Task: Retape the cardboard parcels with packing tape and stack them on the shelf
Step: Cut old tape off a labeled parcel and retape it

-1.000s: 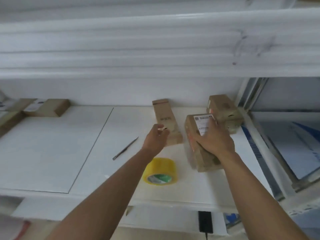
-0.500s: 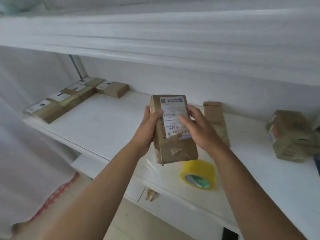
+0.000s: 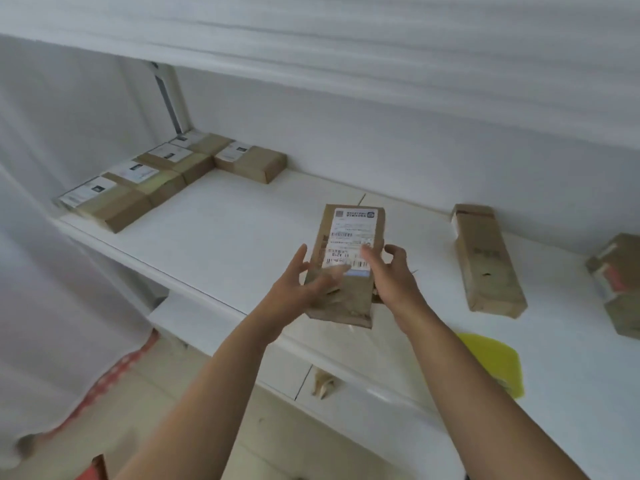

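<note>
Your left hand [image 3: 298,292] and right hand [image 3: 394,282] hold a labelled cardboard parcel [image 3: 346,268] between them, above the front part of the white shelf [image 3: 225,230]. Left thumb lies across the label face; the other left fingers [image 3: 296,261] extend along the parcel's left edge. Right fingers [image 3: 369,256] curl onto the label, grasping the right edge. Motion blur softens both hands. A row of labelled parcels [image 3: 145,181] lies at the shelf's far left. A long narrow parcel [image 3: 485,261] lies to the right, another parcel [image 3: 620,282] at the frame edge. The yellow tape roll [image 3: 495,365] sits beside your right forearm.
</note>
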Tool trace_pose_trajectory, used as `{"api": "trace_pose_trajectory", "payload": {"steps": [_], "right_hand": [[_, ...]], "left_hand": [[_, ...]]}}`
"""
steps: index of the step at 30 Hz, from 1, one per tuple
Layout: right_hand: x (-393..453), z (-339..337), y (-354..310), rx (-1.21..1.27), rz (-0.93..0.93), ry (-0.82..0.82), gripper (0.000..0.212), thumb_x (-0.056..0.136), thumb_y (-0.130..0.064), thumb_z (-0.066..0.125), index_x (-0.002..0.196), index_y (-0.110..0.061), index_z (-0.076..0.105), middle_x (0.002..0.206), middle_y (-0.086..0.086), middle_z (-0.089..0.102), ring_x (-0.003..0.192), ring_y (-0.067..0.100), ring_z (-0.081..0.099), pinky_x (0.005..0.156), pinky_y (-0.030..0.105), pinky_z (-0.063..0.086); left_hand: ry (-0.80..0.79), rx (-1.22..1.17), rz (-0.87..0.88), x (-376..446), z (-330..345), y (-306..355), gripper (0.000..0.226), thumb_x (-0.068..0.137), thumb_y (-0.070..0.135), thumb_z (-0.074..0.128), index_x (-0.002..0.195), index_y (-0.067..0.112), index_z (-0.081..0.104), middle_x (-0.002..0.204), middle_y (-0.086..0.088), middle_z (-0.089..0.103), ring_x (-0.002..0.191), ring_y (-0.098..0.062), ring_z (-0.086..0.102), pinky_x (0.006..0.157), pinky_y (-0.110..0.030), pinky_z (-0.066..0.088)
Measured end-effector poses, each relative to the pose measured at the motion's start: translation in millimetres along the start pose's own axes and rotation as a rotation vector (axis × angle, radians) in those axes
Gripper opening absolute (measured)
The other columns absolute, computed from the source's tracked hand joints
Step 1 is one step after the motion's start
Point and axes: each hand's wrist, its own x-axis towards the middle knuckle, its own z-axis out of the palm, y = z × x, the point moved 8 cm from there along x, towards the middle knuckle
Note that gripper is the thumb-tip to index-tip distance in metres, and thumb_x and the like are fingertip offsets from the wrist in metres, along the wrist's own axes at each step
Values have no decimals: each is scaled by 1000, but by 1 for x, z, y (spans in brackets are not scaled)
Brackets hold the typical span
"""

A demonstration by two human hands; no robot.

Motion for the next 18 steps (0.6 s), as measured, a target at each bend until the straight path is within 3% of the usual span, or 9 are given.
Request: {"api": "trace_pose_trajectory", "payload": {"steps": [2,5,9,12,14,18], "right_hand": [[8,4,10,7,34,40,60,90,-63,56,130,-24,34,119,5,65,101,21,67,94,45,54],[22,9,15,4,57,40,57,88,-69,51,119,-23,37,113,3,66,98,21,68,92,47,55],[32,20,1,-91,9,-126,62,90,-73,41,136,-31,38,125,-4,65,107,17,64,92,41,53],[36,17,-9,-203,-30,-229,55,96,-64,41,144,-37,40,133,-11,59,115,13,58,85,33,48],[39,12,-8,-250,-25,-286,51,96,-66,37,140,-42,45,131,-15,60,113,11,59,88,35,50],[53,-5,0,-317,20,-306,44,102,-52,31,137,-32,49,129,-6,55,111,19,60,92,39,51]], "left_hand": [[-53,83,40,1,4,-5,93,84,42,77,154,42,16,138,18,48,116,-5,60,95,-29,53],[-22,182,175,9,9,4,56,92,26,70,120,59,35,117,31,54,101,14,59,81,-12,52],[88,163,225,31,1,1,51,94,36,63,139,40,39,128,20,59,112,-4,61,96,-36,54],[181,192,236,40,0,0,52,96,39,58,142,37,37,130,15,58,113,-9,61,96,-38,53],[207,258,244,48,5,-3,52,98,38,55,146,37,36,135,13,57,118,-12,59,98,-37,51],[281,410,197,65,9,-12,51,101,48,45,151,39,36,142,0,51,125,-21,51,105,-42,45]]}}
